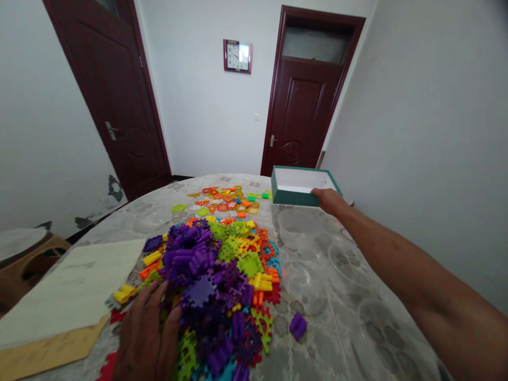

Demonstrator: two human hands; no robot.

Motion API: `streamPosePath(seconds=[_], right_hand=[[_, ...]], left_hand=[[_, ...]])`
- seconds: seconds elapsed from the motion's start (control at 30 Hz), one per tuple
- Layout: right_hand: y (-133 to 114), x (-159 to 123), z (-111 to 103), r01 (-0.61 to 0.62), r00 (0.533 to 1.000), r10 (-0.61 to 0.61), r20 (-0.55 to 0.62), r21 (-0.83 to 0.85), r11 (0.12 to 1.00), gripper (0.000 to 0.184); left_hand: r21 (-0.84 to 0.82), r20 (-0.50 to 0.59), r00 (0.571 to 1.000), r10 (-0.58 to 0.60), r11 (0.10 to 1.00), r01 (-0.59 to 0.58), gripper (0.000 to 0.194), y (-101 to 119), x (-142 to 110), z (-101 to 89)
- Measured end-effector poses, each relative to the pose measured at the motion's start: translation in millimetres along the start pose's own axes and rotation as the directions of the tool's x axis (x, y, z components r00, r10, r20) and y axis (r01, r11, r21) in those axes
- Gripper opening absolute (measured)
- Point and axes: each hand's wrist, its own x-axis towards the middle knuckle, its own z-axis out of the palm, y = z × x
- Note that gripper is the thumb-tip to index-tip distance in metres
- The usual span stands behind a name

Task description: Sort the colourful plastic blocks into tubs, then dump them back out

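Observation:
A large heap of plastic building pieces (202,291), mostly purple with green, yellow, orange, blue and red ones, lies in front of me. My left hand (146,328) rests against the heap's near left side, fingers stretched out and touching the pieces; it grips nothing that I can see. Far to the right, my right hand (329,200) holds the near rim of a green box (296,198) with a white inside. The box has no lid on it, and the part of its inside that shows is bare. My right fingers are partly hidden by the box wall.
Behind the heap, loose flat pieces (228,203) are scattered on the patterned tablecloth (317,296). One purple piece (298,326) lies apart at the right. Pale sheets (75,288) lie at the left, above a tan board (59,349). A stool (32,259) stands left of the table.

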Motion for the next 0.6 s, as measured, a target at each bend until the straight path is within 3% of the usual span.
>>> streamPosePath(seconds=[0.23,0.5,0.6], right_hand=[[3.6,6.4,45.5,0.010,0.995,-0.013,0.100,0.023,1.000,0.041],[9.2,6.1,66.7,0.098,0.984,-0.113,0.134,0.119,0.988,0.039],[7.2,8.0,71.0,0.129,0.978,-0.150,0.143,0.145,0.981,0.036]], left_hand=[[0.031,0.011,1.000,-0.013,0.999,0.013,0.058,-16.5,-5.7,6.1],[0.042,-0.001,1.000,0.023,0.999,-0.023,0.059,-20.0,-8.5,7.7],[0.030,0.009,1.000,-0.019,0.999,0.018,0.060,-15.7,-7.8,6.2]])
